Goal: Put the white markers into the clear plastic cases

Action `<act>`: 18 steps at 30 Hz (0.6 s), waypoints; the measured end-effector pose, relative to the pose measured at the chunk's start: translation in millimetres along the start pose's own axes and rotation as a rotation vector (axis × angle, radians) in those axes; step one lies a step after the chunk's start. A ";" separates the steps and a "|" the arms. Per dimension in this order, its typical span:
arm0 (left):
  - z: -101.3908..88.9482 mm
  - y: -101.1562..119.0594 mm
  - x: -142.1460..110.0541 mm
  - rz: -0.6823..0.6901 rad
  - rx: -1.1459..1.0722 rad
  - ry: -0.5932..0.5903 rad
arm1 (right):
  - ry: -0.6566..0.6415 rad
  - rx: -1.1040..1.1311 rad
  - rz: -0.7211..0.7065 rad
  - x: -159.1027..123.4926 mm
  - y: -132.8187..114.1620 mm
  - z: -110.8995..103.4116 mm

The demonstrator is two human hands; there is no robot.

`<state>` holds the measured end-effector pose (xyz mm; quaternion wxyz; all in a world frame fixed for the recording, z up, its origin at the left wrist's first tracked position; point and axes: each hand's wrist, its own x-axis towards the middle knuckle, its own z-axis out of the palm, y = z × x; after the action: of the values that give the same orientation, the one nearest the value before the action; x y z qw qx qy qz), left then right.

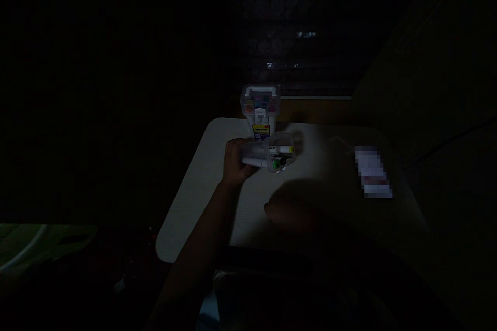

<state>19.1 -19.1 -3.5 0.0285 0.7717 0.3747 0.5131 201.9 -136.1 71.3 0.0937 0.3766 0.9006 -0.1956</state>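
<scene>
My left hand point(233, 163) is wrapped round a clear plastic marker case point(252, 150), tipped on its side above the table. Its mouth faces right, and a few markers lie inside, one with a green cap point(275, 164) and one with a yellow cap point(291, 149). Behind it stands a second clear container point(259, 101), upright with a white handle and colored caps under its lid. My right hand point(287, 213) is low over the table, nearer to me than the case and apart from it. Deep shadow covers its fingers, so their pose is unclear.
A pale table point(194, 207) with rounded corners lies under everything. At its right side is a blurred-out lit rectangle point(373, 171), which looks like a phone. Dark slatted surfaces rise behind the table. The room is very dim.
</scene>
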 end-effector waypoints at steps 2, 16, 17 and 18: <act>0.2 -0.6 0.3 0.003 0.008 0.002 | 0.035 -0.032 -0.044 -5.0 0.7 -11.9; 0.1 -0.1 -0.7 -0.034 0.014 -0.002 | 0.364 0.184 -0.070 -44.7 32.9 -57.0; 0.2 -0.5 -1.0 -0.033 0.015 -0.003 | 0.393 0.221 -0.066 -47.6 35.4 -59.5; 0.4 -1.0 -1.5 -0.033 0.017 -0.003 | 0.424 0.256 -0.056 -50.9 37.5 -62.6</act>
<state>18.5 -19.1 -5.2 0.0310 0.7662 0.3918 0.5083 262.9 -118.4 133.5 -0.1511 0.3929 0.8782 -0.2272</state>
